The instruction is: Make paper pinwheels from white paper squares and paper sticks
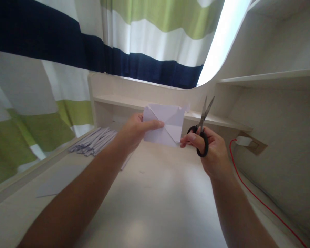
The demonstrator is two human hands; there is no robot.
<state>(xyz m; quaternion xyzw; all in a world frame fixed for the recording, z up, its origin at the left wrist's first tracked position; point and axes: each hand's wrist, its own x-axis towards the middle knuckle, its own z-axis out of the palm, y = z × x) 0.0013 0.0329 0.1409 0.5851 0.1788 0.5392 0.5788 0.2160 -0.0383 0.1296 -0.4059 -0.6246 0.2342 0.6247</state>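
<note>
My left hand [134,132] grips a folded white sheet of paper [167,124] by its left edge, with the thumb lying across its front. The paper shows diagonal creases and is held up above the desk. My right hand [209,144] holds black-handled scissors [203,125] with the blades pointing up and slightly apart. The right thumb and forefinger also touch the paper's lower right corner.
A pile of several narrow paper strips [94,140] lies on the pale desk [155,199] at the left, with a flat sheet [59,181] nearer me. A low shelf [129,101] runs along the back. A red cable [250,193] leads from a wall socket [244,141] on the right. Striped curtains [67,51] hang behind.
</note>
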